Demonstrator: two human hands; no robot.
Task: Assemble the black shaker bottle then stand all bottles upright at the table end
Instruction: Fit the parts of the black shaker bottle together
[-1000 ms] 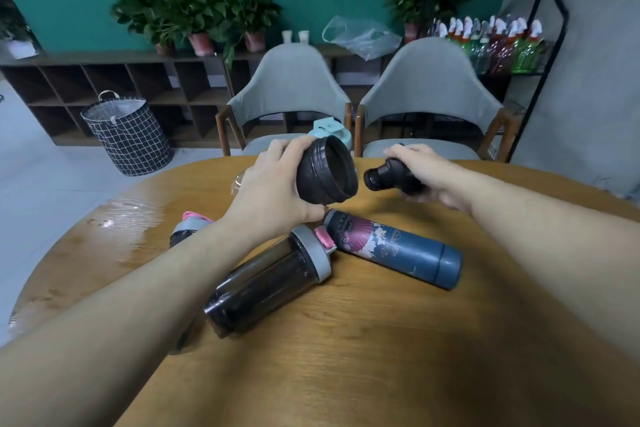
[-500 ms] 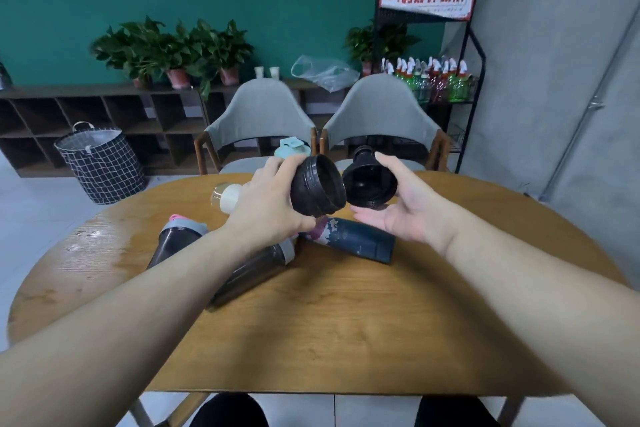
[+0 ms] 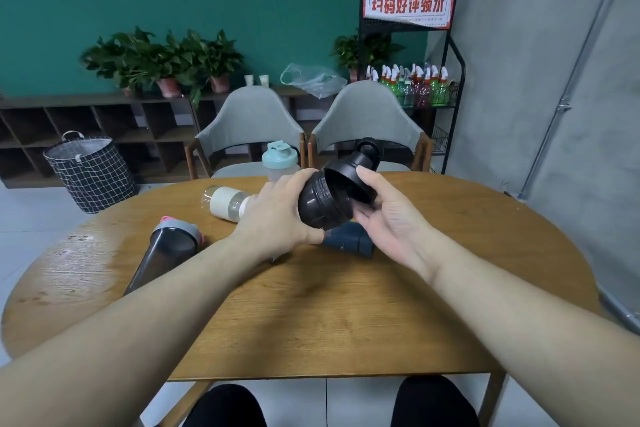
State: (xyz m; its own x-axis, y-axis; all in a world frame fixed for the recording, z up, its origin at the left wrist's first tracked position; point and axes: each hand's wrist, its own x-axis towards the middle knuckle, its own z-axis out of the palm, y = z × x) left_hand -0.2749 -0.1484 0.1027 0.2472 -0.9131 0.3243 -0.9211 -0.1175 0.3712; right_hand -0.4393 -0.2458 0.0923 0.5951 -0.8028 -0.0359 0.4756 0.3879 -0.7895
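My left hand (image 3: 277, 218) grips the black shaker bottle body (image 3: 320, 206), held tilted above the table with its threaded mouth facing right. My right hand (image 3: 384, 215) holds the black lid (image 3: 349, 173) against that mouth, spout pointing up and away. A dark shaker with a grey and pink lid (image 3: 169, 250) lies on the table at the left. A clear bottle with a cream band (image 3: 225, 202) lies behind my left hand. A dark blue flask (image 3: 349, 243) lies under my hands, mostly hidden. A mint-lidded shaker (image 3: 280, 161) stands upright at the far edge.
The round wooden table (image 3: 346, 305) has two grey chairs (image 3: 249, 128) behind its far edge. A checked basket (image 3: 91, 173) sits on the floor at the left, and a rack of spray bottles (image 3: 415, 87) stands at the right wall.
My right hand turned the lid around and brought it onto the mouth of the black bottle body. The view pulled back and up, showing more of the table.
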